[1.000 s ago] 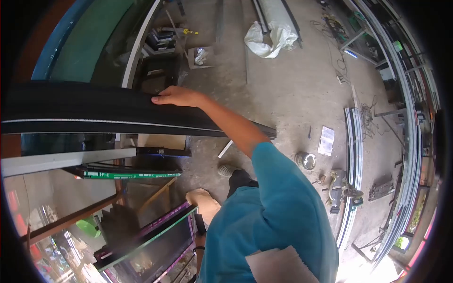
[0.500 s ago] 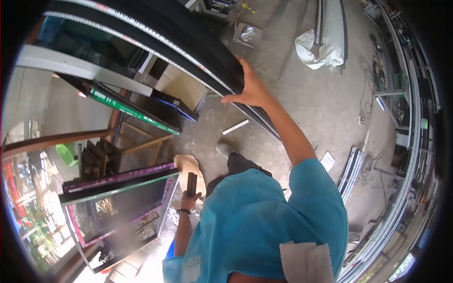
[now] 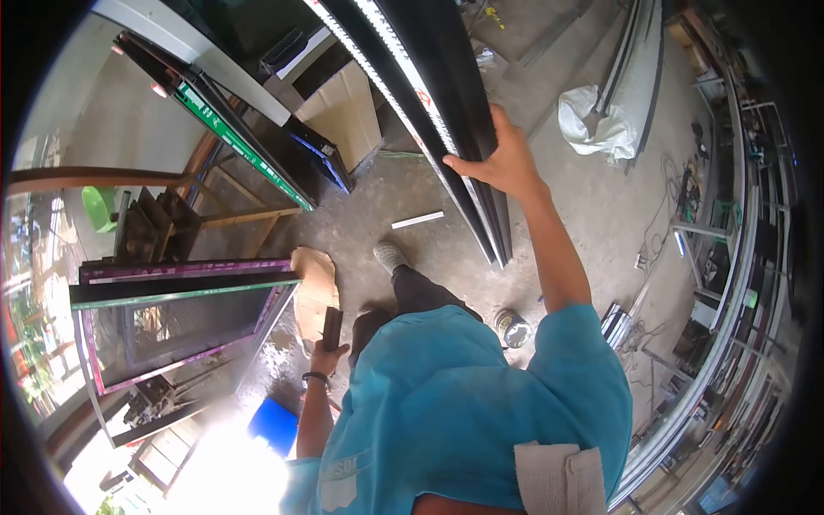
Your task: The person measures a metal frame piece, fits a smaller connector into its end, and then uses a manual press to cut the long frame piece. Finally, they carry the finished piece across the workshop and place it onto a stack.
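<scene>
Long black profiles (image 3: pixel 442 94) with printed white strips come down from the top centre, their lower ends near the middle of the view. My right hand (image 3: pixel 506 163) grips their right side, thumb across the front and fingers behind. Lower left, my left hand (image 3: pixel 327 357), with a dark band at the wrist, is closed around a short dark brown piece (image 3: pixel 333 328) that points upward. A brown cardboard sheet (image 3: pixel 315 287) lies on the floor just beyond my left hand.
Framed panels (image 3: pixel 184 279) with purple and green edges stand at the left. A green-edged frame (image 3: pixel 232 133) leans above them. On the floor are a white strip (image 3: pixel 418 220), a round can (image 3: pixel 513 329) and a white bag (image 3: pixel 592 124). Racks of long profiles (image 3: pixel 755 249) line the right.
The long profiles have swung to a steeper angle, with my right hand moving right along with them. The view has shifted, bringing the can and a blue object into sight. My left hand still holds the short piece.
</scene>
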{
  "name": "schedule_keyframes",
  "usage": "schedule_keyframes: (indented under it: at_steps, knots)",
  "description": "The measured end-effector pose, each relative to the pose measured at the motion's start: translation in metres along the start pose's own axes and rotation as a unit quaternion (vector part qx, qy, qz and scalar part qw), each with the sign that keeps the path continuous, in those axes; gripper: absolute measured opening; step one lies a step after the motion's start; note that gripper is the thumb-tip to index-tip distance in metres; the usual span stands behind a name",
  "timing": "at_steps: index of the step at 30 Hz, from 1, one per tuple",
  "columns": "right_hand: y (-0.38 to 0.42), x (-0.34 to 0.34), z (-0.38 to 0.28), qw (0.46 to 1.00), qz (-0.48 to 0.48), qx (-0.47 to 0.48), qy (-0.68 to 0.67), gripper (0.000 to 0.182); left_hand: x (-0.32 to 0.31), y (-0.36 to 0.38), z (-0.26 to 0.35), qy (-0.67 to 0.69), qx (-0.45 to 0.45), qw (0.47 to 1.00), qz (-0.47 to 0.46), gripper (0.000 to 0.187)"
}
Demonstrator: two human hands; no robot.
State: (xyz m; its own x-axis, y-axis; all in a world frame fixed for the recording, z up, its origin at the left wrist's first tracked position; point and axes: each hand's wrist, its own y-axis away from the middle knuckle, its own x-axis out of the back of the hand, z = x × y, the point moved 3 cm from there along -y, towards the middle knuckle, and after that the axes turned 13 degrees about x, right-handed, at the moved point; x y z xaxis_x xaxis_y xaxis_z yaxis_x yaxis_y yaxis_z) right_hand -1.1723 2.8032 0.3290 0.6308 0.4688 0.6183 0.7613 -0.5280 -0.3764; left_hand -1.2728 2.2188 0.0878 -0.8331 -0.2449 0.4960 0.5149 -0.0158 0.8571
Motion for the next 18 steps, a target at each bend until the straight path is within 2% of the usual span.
schedule_keyframes:
  at_steps: [4, 13, 18]
  knots:
    - [0.005, 0.007, -0.018, 1.0, 0.022, 0.021, 0.004, 0.079, -0.009, 0.001, -0.007, -0.005, 0.005, 1.0, 0.007, 0.073]
    - [0.026, -0.029, 0.011, 0.998, 0.043, 0.001, 0.055, 0.083, -0.006, 0.006, 0.027, 0.003, -0.03, 1.0, -0.005, 0.076]
    - [0.024, -0.03, 0.008, 0.998, 0.037, 0.002, 0.048, 0.106, 0.006, 0.014, 0.05, 0.008, 0.002, 1.0, -0.017, 0.078]
